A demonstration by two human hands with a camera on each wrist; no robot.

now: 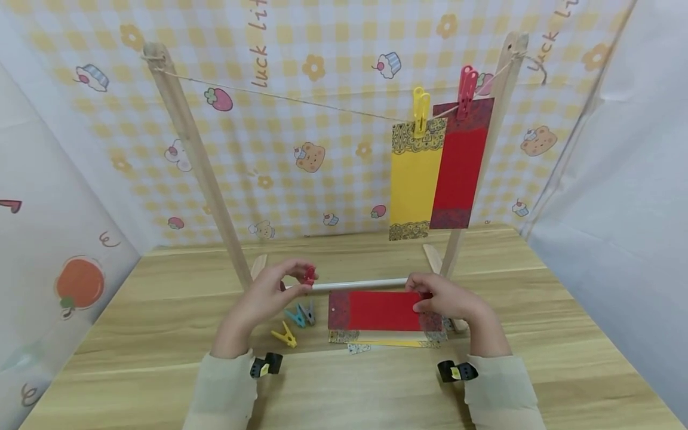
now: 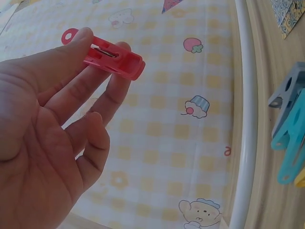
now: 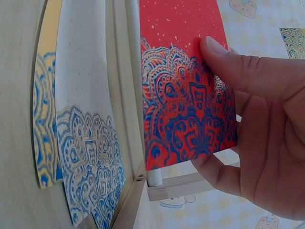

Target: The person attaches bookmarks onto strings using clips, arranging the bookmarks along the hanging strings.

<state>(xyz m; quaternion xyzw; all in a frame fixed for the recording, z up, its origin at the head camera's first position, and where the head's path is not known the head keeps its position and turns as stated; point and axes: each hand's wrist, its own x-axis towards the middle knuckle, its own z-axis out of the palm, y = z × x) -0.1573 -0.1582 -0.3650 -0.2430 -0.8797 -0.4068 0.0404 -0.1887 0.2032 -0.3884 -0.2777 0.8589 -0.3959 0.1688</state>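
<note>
Between thumb and fingers, my left hand (image 1: 271,289) pinches a small red clothespin (image 2: 112,55), raised off the table. My right hand (image 1: 443,295) grips one end of a red card (image 1: 384,310) with dark lace-like borders, thumb on its face and fingers behind, as the right wrist view shows. The red card is held above a white patterned card (image 3: 90,157) and a yellow patterned card (image 3: 45,119) lying on the table. Below my left hand lie a blue clothespin (image 1: 295,315), a grey clothespin (image 1: 307,312) and a yellow clothespin (image 1: 285,335).
A string (image 1: 301,100) sags between two wooden posts (image 1: 199,155). On its right part hang a yellow card (image 1: 414,185) under a yellow clothespin (image 1: 421,112) and a red card (image 1: 463,167) under a red clothespin (image 1: 466,91). A white rod (image 1: 357,284) runs low between the posts.
</note>
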